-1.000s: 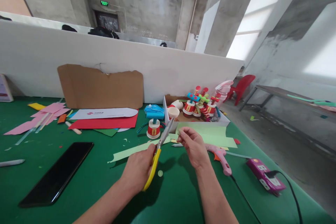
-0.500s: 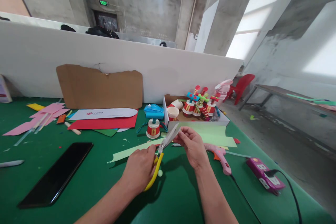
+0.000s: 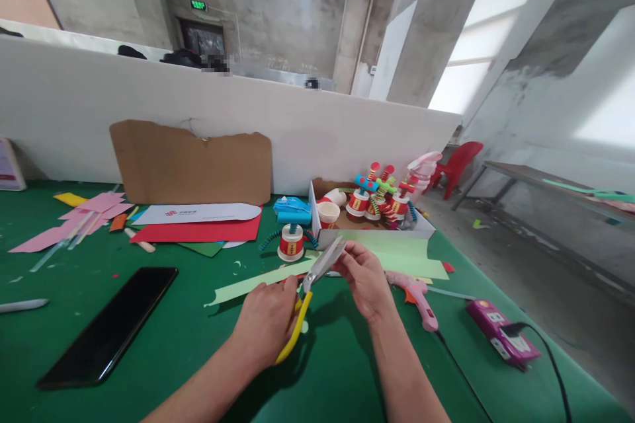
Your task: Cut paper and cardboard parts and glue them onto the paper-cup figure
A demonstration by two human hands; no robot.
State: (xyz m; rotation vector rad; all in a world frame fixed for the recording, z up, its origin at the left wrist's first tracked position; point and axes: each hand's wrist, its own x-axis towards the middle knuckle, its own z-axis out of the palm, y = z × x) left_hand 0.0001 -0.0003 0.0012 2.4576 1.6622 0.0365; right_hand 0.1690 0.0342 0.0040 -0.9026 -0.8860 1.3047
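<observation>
Trimming seems to be the step in hand: the scissors point(image 3: 322, 266) sit near the middle of the frame, blades slightly parted and slanting toward the upper right. From my distant seat I see the left hand point(image 3: 265, 317) wrapped around their yellow handles, while the right hand point(image 3: 370, 284) has thumb and fingertips pinched together at the blade tips; whatever lies between them is too small for me to tell. I judge that another snip calls for steady blades and fingertips kept off the edge.

Smooth metal blades meet curved handles. Below them, a small pale disc point(image 3: 305, 327) lies on the green tabletop point(image 3: 198, 327); behind, a thin green paper strip point(image 3: 243, 287) shows a scooped left end. Beyond it stands a red-and-white paper cup point(image 3: 290, 248) with springy, folded teal arms. Right of centre, a shallow white box point(image 3: 325, 238) holds similar cups. A pink glue gun point(image 3: 421, 304) lies lower right, a flat, glossy phone point(image 3: 109, 327) lower left.
</observation>
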